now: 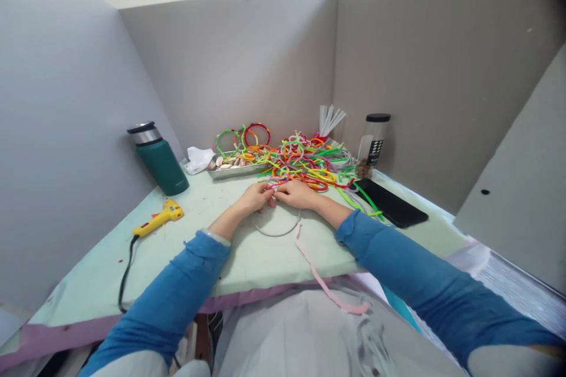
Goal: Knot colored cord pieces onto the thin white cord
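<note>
My left hand (258, 196) and my right hand (293, 193) are close together over the middle of the table, fingers closed. Between them they pinch a thin pink strip (277, 184) at the top of a grey hoop (276, 235). The hoop's lower curve shows below my hands; its upper part is hidden by my fingers. A pale pink fuzzy strip (316, 273) starts beside the hoop and hangs over the table's front edge onto the grey apron. Just behind my hands lies a heap of colourful fuzzy stems (305, 159).
At the left are a yellow glue gun (158, 219) with its cord and a green bottle (163, 166). A metal tray (239, 172) of shells, wrapped hoops (257, 135) and white sticks (329, 121) are behind. A clear jar (374, 144) and black phone (391, 203) lie right. Grey partitions surround the table.
</note>
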Motion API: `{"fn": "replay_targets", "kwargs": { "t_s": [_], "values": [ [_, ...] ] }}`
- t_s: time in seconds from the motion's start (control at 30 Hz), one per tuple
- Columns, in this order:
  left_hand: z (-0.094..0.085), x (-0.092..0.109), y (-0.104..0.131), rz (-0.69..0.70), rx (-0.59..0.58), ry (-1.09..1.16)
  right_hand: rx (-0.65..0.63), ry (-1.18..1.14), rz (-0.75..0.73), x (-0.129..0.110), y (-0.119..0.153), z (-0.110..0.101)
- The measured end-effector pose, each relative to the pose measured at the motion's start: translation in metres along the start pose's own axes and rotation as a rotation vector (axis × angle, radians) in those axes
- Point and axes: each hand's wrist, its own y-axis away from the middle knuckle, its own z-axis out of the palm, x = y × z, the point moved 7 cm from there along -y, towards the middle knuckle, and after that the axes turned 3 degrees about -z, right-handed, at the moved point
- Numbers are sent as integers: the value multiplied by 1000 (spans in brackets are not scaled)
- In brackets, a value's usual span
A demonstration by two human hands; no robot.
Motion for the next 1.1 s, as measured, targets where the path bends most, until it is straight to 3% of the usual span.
{"fn": "replay_targets", "kwargs": {
  "t_s": [1.1],
  "values": [
    [-1,2,0,22,26,-153,-16,-2,-13,1,0,2]
  ]
}}
